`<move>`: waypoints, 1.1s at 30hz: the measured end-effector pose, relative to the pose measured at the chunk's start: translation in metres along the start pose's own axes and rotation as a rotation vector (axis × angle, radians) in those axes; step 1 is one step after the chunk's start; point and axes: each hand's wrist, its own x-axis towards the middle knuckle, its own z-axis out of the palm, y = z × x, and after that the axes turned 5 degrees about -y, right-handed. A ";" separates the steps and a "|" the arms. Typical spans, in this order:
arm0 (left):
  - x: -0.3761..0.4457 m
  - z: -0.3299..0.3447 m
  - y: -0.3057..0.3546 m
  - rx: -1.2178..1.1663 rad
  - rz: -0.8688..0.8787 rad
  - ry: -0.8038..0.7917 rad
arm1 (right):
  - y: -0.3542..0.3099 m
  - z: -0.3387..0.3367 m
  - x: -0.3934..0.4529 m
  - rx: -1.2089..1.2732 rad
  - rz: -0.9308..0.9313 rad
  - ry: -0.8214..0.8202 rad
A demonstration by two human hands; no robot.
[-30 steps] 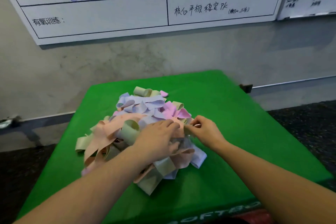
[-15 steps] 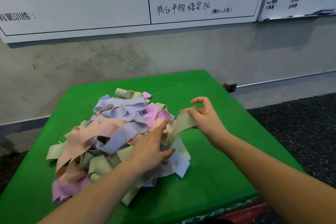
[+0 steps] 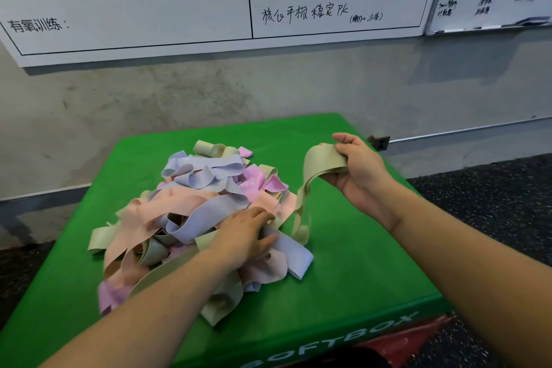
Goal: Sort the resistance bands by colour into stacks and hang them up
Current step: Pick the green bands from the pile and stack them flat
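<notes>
On the green soft box [image 3: 352, 272], the tangled pile of bands [image 3: 191, 218] stays pinned under the flat-fingered left hand [image 3: 245, 236], while the right hand [image 3: 358, 170] has drawn its pinched olive band [image 3: 319, 164] almost free, starting the sort.

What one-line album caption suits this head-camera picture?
Right hand lifts a pale green band from the mixed pile while the left hand presses it down.

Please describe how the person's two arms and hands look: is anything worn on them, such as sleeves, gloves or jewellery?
Both forearms are bare as far as the frame shows; no sleeve is visible. The left hand and right hand wear no gloves. No watch, bracelet or ring shows on the visible wrists and fingers.
</notes>
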 end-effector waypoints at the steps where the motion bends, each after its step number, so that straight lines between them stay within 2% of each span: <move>1: 0.000 -0.003 0.004 -0.026 -0.033 0.012 | -0.004 0.001 -0.002 0.010 -0.004 -0.008; 3: 0.000 -0.010 0.015 -0.097 -0.080 0.037 | -0.011 0.003 -0.006 0.014 -0.018 -0.037; 5: -0.001 -0.021 0.027 -0.266 -0.082 0.054 | -0.017 0.005 -0.011 0.003 -0.037 -0.068; 9: -0.007 -0.043 0.055 -0.690 0.049 0.096 | -0.028 0.009 -0.020 -0.015 -0.067 -0.091; 12: -0.011 -0.059 0.076 -0.904 0.054 0.082 | -0.033 0.012 -0.030 0.000 -0.079 -0.113; 21: -0.048 -0.085 0.094 -0.949 -0.062 0.094 | -0.042 0.001 -0.058 -0.089 -0.130 -0.117; 25: -0.068 -0.088 0.084 -0.949 -0.078 0.075 | -0.038 -0.011 -0.068 -0.305 -0.121 -0.074; 29: -0.087 -0.092 0.079 -0.984 -0.080 -0.003 | -0.026 -0.021 -0.074 -0.622 -0.100 -0.042; 33: -0.103 -0.099 0.079 -0.975 -0.085 -0.084 | -0.011 -0.025 -0.080 -0.863 -0.073 -0.078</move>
